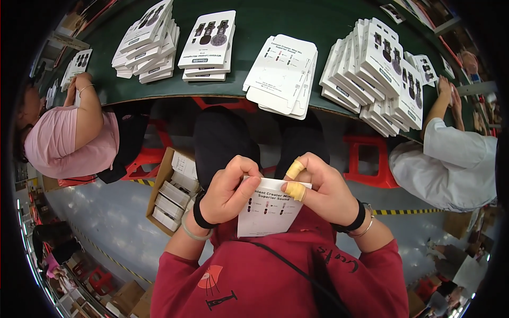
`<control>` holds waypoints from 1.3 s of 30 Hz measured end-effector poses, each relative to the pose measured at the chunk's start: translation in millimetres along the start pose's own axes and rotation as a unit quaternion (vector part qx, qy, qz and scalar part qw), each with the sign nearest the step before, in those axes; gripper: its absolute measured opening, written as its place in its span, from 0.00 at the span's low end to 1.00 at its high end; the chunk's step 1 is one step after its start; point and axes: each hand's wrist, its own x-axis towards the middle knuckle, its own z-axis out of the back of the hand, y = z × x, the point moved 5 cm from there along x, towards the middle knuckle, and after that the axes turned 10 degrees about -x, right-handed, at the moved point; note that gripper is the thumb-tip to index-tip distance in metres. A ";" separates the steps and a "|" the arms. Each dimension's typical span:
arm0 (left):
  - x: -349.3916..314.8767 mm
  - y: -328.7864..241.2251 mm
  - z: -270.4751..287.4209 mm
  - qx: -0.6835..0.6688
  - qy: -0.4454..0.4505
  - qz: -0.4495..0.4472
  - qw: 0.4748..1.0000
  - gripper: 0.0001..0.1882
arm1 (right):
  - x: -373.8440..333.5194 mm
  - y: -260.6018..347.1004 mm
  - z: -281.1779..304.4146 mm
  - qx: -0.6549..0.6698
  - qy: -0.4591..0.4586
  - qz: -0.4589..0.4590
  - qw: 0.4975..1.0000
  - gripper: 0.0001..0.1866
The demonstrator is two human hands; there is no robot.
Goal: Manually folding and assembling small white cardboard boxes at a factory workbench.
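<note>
Over my lap I hold a white printed carton [268,214] upright, its top edge toward the table. My left hand [230,191] pinches the top left corner between thumb and curled fingers. At the top right corner my right hand [323,193] grips the same carton, with yellow wraps on its thumb and index finger. The carton's far side is hidden from me. Ahead, a stack of flat white cartons [281,74] overhangs the table's near edge.
On the green table [212,93] stand filled-looking box piles: one at left [146,45], a smaller pile [208,42], and a large one at right [371,74]. An open cardboard box [164,177] of white cartons sits by my left side. Co-workers sit left [79,132] and right [445,164].
</note>
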 end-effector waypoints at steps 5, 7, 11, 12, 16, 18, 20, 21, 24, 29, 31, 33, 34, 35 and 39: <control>-11.9 9.3 1.8 -0.057 0.002 0.029 0.998 0.05 | -4.1 13.6 0.9 -0.089 0.016 0.129 0.988 0.07; -12.7 6.5 -0.1 -0.055 0.001 0.002 0.998 0.06 | -6.2 22.8 0.8 -0.143 0.065 0.156 0.975 0.10; -9.1 0.8 9.4 -0.011 -0.030 -0.003 0.999 0.07 | -1.5 46.2 -3.7 -0.260 0.089 0.125 0.954 0.13; -7.8 -1.3 13.3 0.009 -0.043 0.002 0.999 0.08 | 0.7 52.8 -3.8 -0.303 0.086 0.101 0.944 0.14; 5.6 -37.0 30.9 -0.107 -0.220 -0.137 0.960 0.15 | 26.2 97.7 14.0 -0.333 0.033 0.184 0.924 0.20; 23.7 -46.1 50.5 -0.095 -0.287 -0.185 0.935 0.19 | 49.6 118.7 37.5 -0.336 -0.087 0.268 0.899 0.23; 22.2 -37.4 82.8 0.007 -0.372 -0.170 0.913 0.19 | 87.6 134.6 48.2 -0.326 -0.171 0.338 0.866 0.23; 21.6 -30.6 94.2 0.055 -0.410 -0.161 0.896 0.18 | 109.4 138.2 46.4 -0.323 -0.198 0.366 0.850 0.23; 47.4 0.3 81.1 0.162 -0.282 -0.068 0.943 0.14 | 177.0 127.6 35.0 -0.403 -0.254 0.434 0.764 0.23; 106.5 40.3 31.2 0.323 -0.204 -0.122 0.916 0.17 | 244.8 92.8 8.2 -0.509 -0.219 0.378 0.742 0.23; 123.2 46.4 25.1 0.355 -0.199 -0.132 0.904 0.18 | 255.0 83.0 3.1 -0.548 -0.177 0.346 0.741 0.22; 134.6 57.1 21.1 0.417 -0.166 -0.068 0.891 0.20 | 248.1 86.3 2.7 -0.539 -0.173 0.345 0.749 0.21; 139.9 62.7 20.4 0.447 -0.147 -0.037 0.882 0.21 | 242.8 87.0 3.9 -0.529 -0.170 0.345 0.757 0.20; 145.4 64.9 21.5 0.446 -0.146 -0.038 0.882 0.21 | 235.6 90.0 3.8 -0.520 -0.166 0.344 0.764 0.20; 161.7 68.5 24.2 0.500 -0.188 -0.040 0.845 0.22 | 184.0 104.7 24.7 -0.499 -0.193 0.341 0.773 0.19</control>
